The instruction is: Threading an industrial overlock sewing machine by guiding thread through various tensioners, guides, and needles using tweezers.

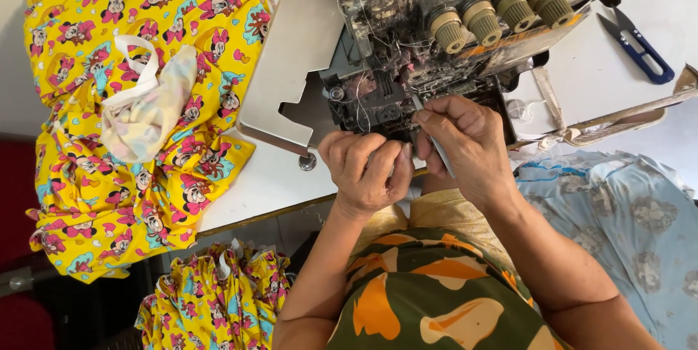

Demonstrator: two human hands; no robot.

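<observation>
Fingers of the right hand (465, 143) pinch thin metal tweezers (436, 148) at the overlock machine (429, 37) by the table's front edge; left hand (367, 168) curls, contents unclear. Tweezers look light, stiff, slippery; best held mid-shaft.

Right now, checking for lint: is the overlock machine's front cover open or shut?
Open: the grey cover plate swings left, exposing dusty loopers.

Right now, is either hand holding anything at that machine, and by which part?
The right hand pinches a thin metal tool, likely tweezers, near its upper end, tip at the machine. The left hand is curled beside it; whether it holds anything cannot be told.
</observation>
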